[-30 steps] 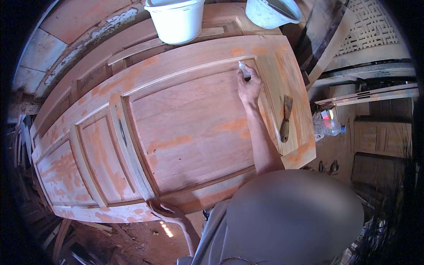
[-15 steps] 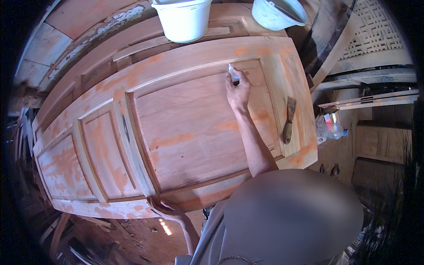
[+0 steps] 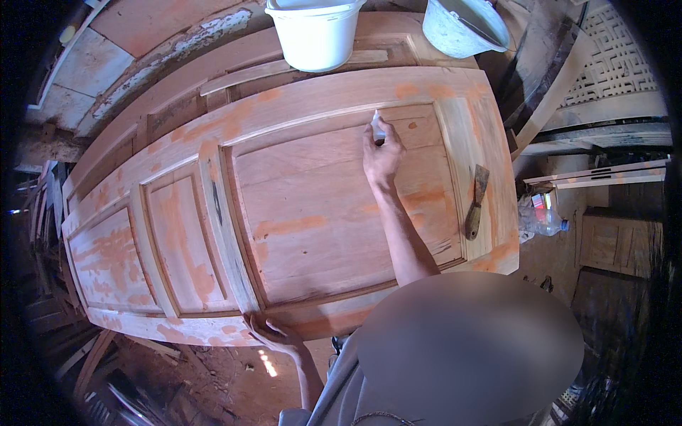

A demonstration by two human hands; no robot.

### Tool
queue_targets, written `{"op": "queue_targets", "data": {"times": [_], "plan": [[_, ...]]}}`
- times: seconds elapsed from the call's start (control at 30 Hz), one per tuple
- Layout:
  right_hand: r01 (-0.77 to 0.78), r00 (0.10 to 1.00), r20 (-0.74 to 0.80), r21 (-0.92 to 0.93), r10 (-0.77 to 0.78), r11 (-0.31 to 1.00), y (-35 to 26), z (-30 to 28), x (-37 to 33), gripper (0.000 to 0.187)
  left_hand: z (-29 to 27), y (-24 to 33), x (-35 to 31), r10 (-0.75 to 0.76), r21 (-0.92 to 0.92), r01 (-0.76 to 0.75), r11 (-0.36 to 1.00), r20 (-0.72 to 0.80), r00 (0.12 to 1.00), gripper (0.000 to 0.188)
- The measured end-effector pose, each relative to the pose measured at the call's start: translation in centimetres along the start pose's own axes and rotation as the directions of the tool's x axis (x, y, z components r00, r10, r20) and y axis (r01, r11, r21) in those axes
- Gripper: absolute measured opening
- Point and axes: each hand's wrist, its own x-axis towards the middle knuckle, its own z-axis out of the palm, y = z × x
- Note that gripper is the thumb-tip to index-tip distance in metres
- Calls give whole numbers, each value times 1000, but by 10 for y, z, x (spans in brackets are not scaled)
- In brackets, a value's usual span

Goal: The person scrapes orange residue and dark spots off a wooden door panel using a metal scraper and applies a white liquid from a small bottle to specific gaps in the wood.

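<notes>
A wooden panelled door (image 3: 334, 263) lies flat before me, with orange smears over its rails and panels. My right hand (image 3: 383, 157) is closed around a small white bottle with a pointed nozzle (image 3: 378, 126). Its tip points at the groove by the far moulding (image 3: 341, 121) of the large right panel. My left hand (image 3: 275, 336) rests on the door's near edge, fingers spread, beside the foot of a cross rail (image 3: 231, 234). A putty knife (image 3: 477, 202) with a worn blade lies on the right end rail.
Beyond the door stand a white bucket (image 3: 316, 39) and a grey tilted basin (image 3: 465, 28) on another panelled door (image 3: 170, 99). A clear plastic bottle (image 3: 547, 221) lies off the right end. Scrap wood (image 3: 92, 362) lies on the ground at lower left.
My right hand has moved slightly left along the far moulding with the bottle. A dark knot now shows to its right. The whole view has shifted a little; my left hand stays on the edge.
</notes>
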Motion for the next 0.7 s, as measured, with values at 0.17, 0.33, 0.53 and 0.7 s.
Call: {"op": "queue_targets", "data": {"times": [0.17,0.33,0.53,0.7], "plan": [[-50,996,79,-5,50,999,-9,2,-4,29,3,-2,-3,37,1,-37,999,-31,999,38],[57,996,61,39,-60,998,-19,14,-15,25,6,-5,-4,20,-29,-20,999,-20,1000,43],[61,993,104,16,-62,998,-22,17,-18,25,2,2,-4,-50,-38,50,998,0,999,42],[43,990,129,111,-57,993,-19,11,-17,23,-1,-5,-3,-85,-9,85,996,27,996,44]]}}
